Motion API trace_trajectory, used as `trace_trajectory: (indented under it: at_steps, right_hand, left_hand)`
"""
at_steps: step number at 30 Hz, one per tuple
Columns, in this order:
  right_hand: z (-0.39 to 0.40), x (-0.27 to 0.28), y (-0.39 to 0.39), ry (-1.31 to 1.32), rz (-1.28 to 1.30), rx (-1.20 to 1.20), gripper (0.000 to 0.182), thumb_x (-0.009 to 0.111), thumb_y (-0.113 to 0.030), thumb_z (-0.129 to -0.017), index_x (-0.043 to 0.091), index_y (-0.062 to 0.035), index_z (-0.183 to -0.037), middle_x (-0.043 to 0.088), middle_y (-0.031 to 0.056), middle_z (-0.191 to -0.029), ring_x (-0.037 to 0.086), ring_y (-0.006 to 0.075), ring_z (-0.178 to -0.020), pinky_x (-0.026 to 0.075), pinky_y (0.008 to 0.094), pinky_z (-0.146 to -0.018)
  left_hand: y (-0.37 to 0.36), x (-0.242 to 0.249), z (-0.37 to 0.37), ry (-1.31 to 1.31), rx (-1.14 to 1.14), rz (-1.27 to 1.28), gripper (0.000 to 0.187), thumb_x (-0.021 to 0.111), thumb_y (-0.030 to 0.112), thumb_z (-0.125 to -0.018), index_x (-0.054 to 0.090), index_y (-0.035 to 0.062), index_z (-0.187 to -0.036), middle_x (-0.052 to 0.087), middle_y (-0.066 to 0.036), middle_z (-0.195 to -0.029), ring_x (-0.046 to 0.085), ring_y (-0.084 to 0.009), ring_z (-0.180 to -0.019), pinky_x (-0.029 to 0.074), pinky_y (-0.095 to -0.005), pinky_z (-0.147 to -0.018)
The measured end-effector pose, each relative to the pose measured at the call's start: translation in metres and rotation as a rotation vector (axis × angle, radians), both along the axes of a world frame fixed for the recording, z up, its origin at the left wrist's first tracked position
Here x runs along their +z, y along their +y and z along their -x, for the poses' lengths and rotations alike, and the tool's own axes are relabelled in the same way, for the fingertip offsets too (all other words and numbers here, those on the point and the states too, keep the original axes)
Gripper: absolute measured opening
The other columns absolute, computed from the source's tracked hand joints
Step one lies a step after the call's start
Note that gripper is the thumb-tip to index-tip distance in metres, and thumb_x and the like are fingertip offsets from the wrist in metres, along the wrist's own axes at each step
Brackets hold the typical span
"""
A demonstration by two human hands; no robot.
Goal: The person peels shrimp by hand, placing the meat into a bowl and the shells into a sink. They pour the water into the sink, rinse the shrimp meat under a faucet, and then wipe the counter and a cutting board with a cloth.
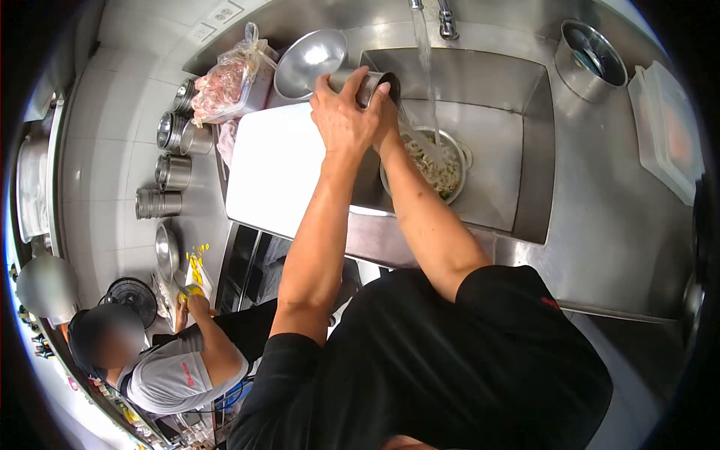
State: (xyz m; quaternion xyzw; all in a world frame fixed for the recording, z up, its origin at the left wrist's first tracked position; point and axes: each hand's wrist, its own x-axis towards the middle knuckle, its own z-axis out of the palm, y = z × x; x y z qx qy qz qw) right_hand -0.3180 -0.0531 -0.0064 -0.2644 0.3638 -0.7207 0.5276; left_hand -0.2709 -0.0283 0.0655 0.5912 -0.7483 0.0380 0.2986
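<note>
My left hand (341, 114) is closed around a metal container (367, 88) tipped on its side, its dark mouth facing right. My right hand (387, 120) grips the same container from the near side, its fingers partly hidden behind the left hand. Below the mouth, a clear stream runs down into a round bowl (463, 161) in the sink. Chopped pale and green pieces (442, 171) lie in that bowl. Running water from the faucet (417, 6) also falls into it. My right forearm covers part of the bowl.
A white cutting board (271, 169) lies left of the sink (536, 150). Behind it are a metal bowl (311, 64) and a bagged tub of raw meat (229, 86). A metal pot (591, 64) and plastic containers (664, 124) stand right. A co-worker (176, 375) cuts yellow pieces at left.
</note>
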Motion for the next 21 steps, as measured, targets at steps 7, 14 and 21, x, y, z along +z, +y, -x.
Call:
trace_trajectory:
  at_steps: [7, 14, 21]
  right_hand:
    - [-0.001, 0.002, 0.016, 0.191, 0.101, -0.061, 0.030, 0.051, -0.027, -0.095, 0.067, -0.0028, -0.102, 0.068, 0.0163, -0.103, 0.063, 0.0313, -0.101, 0.051, 0.0369, -0.086]
    - [-0.015, 0.015, -0.011, 1.176, 0.024, 0.146, 0.032, 0.057, -0.029, -0.087, 0.073, -0.0050, -0.101, 0.068, 0.0250, -0.109, 0.063, 0.0388, -0.108, 0.046, 0.0428, -0.098]
    - [-0.014, 0.075, -0.012, 1.211, 0.363, 0.581, 0.037, 0.059, -0.034, -0.093, 0.066, -0.0129, -0.123, 0.068, 0.0165, -0.115, 0.065, 0.0327, -0.107, 0.050, 0.0403, -0.093]
  left_hand:
    - [0.014, 0.007, 0.008, -0.138, -0.058, 0.131, 0.050, 0.075, 0.050, -0.076, 0.069, 0.0271, -0.120, 0.043, -0.027, -0.134, 0.043, -0.0449, -0.121, 0.036, -0.0530, -0.101]
    - [-0.008, -0.019, -0.055, 0.968, -0.111, -0.271, 0.049, 0.067, 0.040, -0.091, 0.064, 0.0044, -0.124, 0.061, -0.016, -0.120, 0.056, -0.0263, -0.110, 0.041, -0.0389, -0.098]
    - [0.012, -0.038, -0.148, 1.424, 0.137, -0.720, 0.062, 0.045, 0.056, -0.098, 0.047, 0.0129, -0.142, 0.055, -0.011, -0.139, 0.056, -0.0294, -0.121, 0.042, -0.0541, -0.099]
